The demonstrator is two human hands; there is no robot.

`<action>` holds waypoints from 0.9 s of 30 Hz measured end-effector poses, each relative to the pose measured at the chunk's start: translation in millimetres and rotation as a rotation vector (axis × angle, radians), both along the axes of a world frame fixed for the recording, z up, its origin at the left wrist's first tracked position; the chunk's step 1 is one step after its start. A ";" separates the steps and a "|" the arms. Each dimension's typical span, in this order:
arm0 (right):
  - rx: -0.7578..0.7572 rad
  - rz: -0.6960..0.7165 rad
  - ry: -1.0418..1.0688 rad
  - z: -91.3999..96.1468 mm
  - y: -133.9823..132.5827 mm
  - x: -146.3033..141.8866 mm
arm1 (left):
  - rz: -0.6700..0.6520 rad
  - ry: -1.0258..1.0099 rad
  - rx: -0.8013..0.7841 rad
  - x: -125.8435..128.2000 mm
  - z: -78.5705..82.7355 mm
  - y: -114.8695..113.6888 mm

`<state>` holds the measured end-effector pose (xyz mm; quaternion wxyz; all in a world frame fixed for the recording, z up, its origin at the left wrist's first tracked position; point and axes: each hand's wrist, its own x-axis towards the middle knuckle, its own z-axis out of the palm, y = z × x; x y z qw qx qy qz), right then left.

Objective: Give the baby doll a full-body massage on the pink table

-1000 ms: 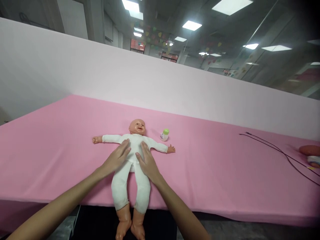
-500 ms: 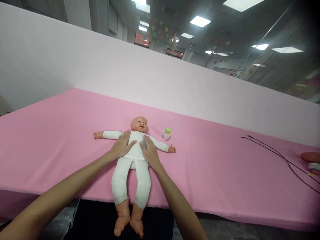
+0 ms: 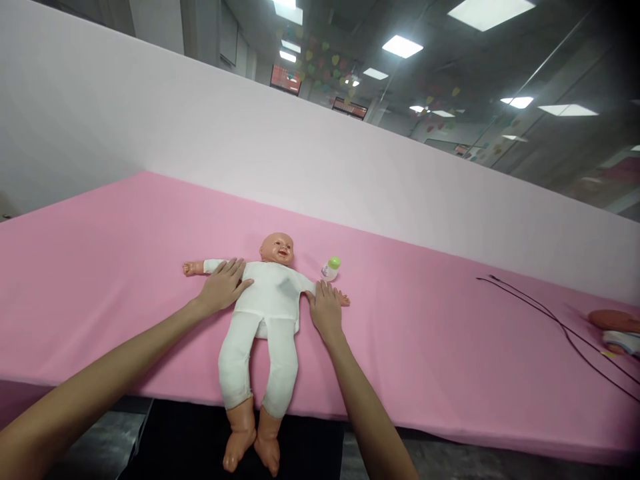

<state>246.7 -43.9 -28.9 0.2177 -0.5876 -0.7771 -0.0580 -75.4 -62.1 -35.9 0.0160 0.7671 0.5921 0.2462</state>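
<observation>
A baby doll (image 3: pixel 270 303) in a white one-piece suit lies on its back on the pink table (image 3: pixel 425 347), arms spread, bare feet hanging over the near edge. My left hand (image 3: pixel 221 287) lies flat and open on the doll's sleeve at its left in the picture, near the shoulder. My right hand (image 3: pixel 326 308) rests open and flat on the other sleeve, close to the doll's small hand. A little white bottle with a green cap (image 3: pixel 330 268) stands just beyond my right hand, beside the doll's head.
A thin black cable (image 3: pixel 555 319) runs across the table at the right. An orange and white object (image 3: pixel 614 328) sits at the far right edge. A pale pink backdrop (image 3: pixel 250 140) rises behind the table. Dark floor lies below the near edge.
Both hands slid from the doll's chest outward onto its sleeves, the left hand leftward and the right hand rightward. The doll stays in place.
</observation>
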 end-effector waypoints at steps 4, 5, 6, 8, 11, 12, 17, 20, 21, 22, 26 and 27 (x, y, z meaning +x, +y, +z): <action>-0.094 0.076 0.202 2.1 0.8 -16.3 | -0.006 -0.106 -0.025 4.6 10.0 -3.6; -0.138 0.128 0.255 3.3 1.0 -23.5 | -0.049 -0.138 -0.041 9.4 13.6 -4.1; -0.181 0.184 0.290 4.3 1.0 -30.5 | -0.105 -0.159 -0.061 14.3 16.5 -4.3; -0.244 0.258 0.312 4.8 0.8 -41.1 | -0.197 -0.172 -0.113 21.2 18.3 -3.8; -0.245 0.244 0.274 1.4 0.0 -42.0 | -0.187 -0.149 -0.180 17.7 9.2 -1.2; -0.225 0.218 0.251 -0.5 -0.2 -38.4 | -0.161 -0.127 -0.174 12.8 4.0 -0.3; -0.082 0.139 0.052 -9.1 -0.9 -14.8 | -0.068 0.027 0.018 -19.0 -16.6 -0.1; -0.017 0.123 -0.063 -9.6 -1.1 -8.0 | -0.025 0.087 0.087 -31.3 -18.6 -2.3; -0.003 0.102 -0.087 -9.0 -1.2 -6.6 | -0.008 0.103 0.100 -34.0 -18.2 -2.9; 0.007 0.074 -0.104 -8.1 -1.2 -5.2 | 0.012 0.113 0.113 -36.2 -17.7 -3.4; 0.013 -0.005 -0.129 -3.6 -1.6 3.5 | 0.055 0.123 0.147 -42.2 -16.4 -4.6; 0.009 -0.024 -0.134 -2.7 -1.7 6.5 | 0.055 0.127 0.148 -42.9 -16.6 -4.7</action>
